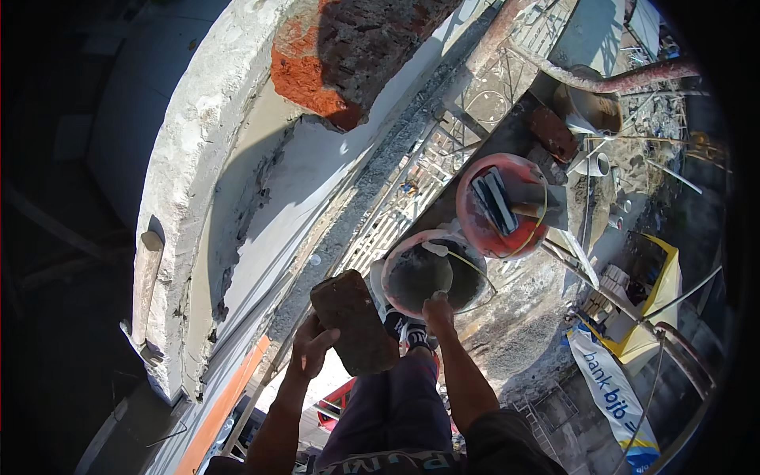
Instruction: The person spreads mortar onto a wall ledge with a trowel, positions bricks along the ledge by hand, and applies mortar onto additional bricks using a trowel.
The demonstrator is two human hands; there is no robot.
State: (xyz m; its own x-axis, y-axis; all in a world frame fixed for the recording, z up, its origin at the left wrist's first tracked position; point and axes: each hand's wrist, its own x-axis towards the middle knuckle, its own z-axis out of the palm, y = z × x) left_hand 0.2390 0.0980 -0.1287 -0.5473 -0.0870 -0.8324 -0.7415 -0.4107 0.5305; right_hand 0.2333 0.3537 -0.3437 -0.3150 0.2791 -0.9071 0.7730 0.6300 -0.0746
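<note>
My left hand (313, 345) is closed round the edge of a brown brick (355, 321), holding it in front of my legs. To its right stands a bucket (392, 294) with grey mortar inside. At the bucket's near rim, my right hand (438, 310) is closed on the handle of what looks like a trowel (440, 277); its blade blends into the mortar. Beyond my left hand curves a wall top (184, 158) coated in grey mortar. Laid brick (309, 75), broken and orange-red, shows at its far end.
A hammer (146, 277) with a wooden handle lies on the wall top at left. A red bucket (518, 241) holding tools stands beyond the mortar bucket. Another brick (553, 134) and a round container (590, 111) are farther back. Poles (673, 336) and a banner (606, 388) lie far below right.
</note>
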